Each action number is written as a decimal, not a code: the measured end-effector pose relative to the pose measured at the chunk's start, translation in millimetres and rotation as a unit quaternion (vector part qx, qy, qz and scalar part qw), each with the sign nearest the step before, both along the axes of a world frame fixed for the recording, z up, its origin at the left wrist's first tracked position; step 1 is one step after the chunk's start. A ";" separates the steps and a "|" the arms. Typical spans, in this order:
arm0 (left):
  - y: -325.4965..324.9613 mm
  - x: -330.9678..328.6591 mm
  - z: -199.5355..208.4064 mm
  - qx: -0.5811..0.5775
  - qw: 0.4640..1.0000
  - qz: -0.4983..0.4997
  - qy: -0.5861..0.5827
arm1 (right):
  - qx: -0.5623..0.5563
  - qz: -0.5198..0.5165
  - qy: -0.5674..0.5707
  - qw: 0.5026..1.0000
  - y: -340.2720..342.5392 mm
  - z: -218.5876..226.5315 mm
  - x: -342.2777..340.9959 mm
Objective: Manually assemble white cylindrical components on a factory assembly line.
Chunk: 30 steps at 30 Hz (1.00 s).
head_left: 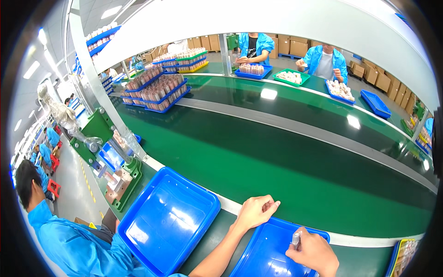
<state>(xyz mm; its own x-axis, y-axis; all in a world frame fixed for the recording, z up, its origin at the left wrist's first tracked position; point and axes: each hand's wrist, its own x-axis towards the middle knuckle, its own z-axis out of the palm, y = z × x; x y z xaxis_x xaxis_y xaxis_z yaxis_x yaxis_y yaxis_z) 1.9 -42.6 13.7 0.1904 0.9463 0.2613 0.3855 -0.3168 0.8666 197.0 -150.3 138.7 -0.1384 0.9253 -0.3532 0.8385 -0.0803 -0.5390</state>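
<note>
My left hand is over the far left corner of a blue tray, fingers curled in and thumb pointing right. Nothing shows in its grip, but the inside of the hand is hidden. Above the right part of the same tray, my right hand is closed. At its fingertips is a small translucent whitish piece; whether it is held or wrapped round a finger I cannot make out. A second, larger blue tray lies to the left, with only small specks on its bottom.
A green conveyor belt runs beyond the trays. To the left stand a green hand press and a co-worker in a blue jacket. Filled trays are stacked farther off. A yellow-edged tray sits at the lower right.
</note>
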 end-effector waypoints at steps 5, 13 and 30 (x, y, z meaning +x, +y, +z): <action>-0.2 -0.7 6.3 -0.026 0.999 -0.004 0.020 | 0.098 0.020 0.082 0.992 -8.3 24.5 3.8; -0.9 -1.1 3.9 -0.028 0.999 -0.001 0.016 | 0.054 0.035 0.019 0.998 -8.7 15.9 13.9; -0.1 0.0 -0.5 -0.003 1.000 -0.002 -0.003 | 0.057 0.083 0.131 0.986 1.5 -15.2 0.3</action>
